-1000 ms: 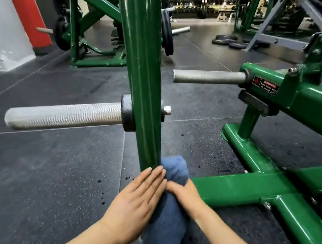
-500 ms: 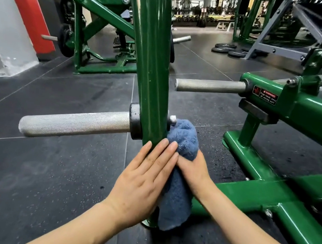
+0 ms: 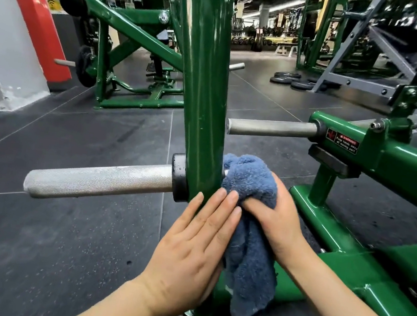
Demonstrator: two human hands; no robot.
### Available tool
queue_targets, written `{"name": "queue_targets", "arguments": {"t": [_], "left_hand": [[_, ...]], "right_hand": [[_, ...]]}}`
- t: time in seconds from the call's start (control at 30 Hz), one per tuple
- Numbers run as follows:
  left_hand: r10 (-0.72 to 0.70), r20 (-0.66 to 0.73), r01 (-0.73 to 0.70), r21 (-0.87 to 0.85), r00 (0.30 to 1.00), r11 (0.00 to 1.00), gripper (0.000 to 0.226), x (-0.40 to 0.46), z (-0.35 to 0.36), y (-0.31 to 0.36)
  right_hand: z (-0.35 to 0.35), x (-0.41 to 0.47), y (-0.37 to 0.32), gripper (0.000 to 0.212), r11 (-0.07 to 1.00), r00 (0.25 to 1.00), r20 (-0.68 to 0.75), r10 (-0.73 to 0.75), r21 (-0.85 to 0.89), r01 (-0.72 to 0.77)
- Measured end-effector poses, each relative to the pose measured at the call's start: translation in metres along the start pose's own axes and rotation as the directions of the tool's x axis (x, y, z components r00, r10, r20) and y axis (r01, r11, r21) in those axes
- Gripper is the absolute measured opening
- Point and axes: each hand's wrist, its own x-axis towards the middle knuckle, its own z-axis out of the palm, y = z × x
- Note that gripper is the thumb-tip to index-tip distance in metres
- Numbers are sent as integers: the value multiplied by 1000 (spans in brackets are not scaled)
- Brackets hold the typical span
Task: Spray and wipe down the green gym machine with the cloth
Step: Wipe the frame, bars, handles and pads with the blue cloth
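My right hand (image 3: 277, 220) grips the fluffy blue cloth (image 3: 248, 232) against the glossy green upright post (image 3: 204, 99); my left hand (image 3: 195, 251) lies flat, fingers straight, on it. A knurled steel peg (image 3: 98, 180) sticks out above the speckled black rubber floor (image 3: 45, 242).

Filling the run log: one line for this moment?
right hand grips blue cloth | cloth against green post | left hand flat, open | no sprayer visible

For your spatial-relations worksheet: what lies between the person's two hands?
In the head view, the blue cloth lies between the flat left hand and the right hand, which grips it against the green post.
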Motion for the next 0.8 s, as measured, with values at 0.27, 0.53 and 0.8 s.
{"name": "queue_targets", "arguments": {"t": [0.27, 0.53, 0.8], "left_hand": [[12, -37, -20, -228, 999, 973, 47, -30, 12, -15], [-366, 179, 404, -276, 913, 872, 9, -48, 32, -34], [-483, 387, 578, -180, 786, 796, 51, -46, 51, -28]], "right_hand": [[4, 29, -22, 44, 979, 988, 14, -151, -138, 151], [-1, 14, -14, 45, 806, 962, 215, -171, -531, 262], [24, -62, -1, 53, 789, 966, -59, -252, -591, 170]]}}
